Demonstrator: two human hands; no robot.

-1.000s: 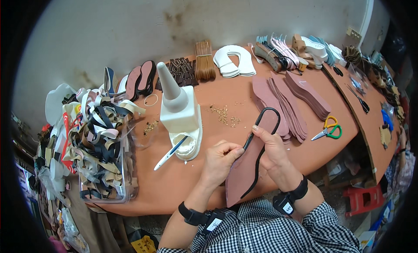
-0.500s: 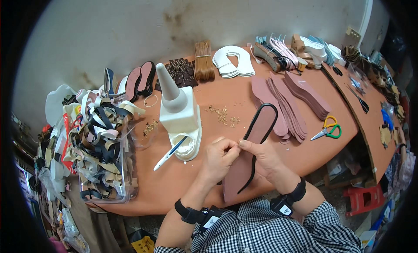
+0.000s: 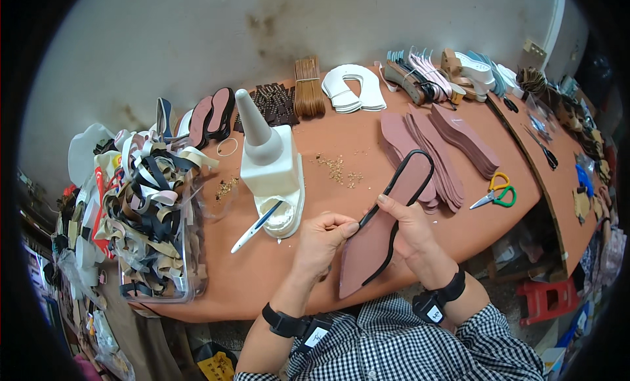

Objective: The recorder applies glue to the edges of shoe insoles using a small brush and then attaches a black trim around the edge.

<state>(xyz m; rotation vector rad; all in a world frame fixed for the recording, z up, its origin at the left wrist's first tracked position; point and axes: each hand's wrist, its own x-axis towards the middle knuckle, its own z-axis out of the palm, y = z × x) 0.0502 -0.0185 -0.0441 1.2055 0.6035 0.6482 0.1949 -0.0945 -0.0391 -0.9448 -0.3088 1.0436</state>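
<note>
One pink sole piece (image 3: 367, 259) held between both hands, over near edge of table (image 3: 226, 282); long axis slants, rounded end far and right, pointed end near and left. Black strip (image 3: 388, 258) borders rounded end and right side. Left hand (image 3: 321, 243): thumb and forefinger pinched on strip at left edge; sole piece lies right of them. Right hand (image 3: 413, 233): fingers clamped on sole piece across right edge, thumb on upper face, farther up than left fingertips. Both touching, neither nearer.
</note>
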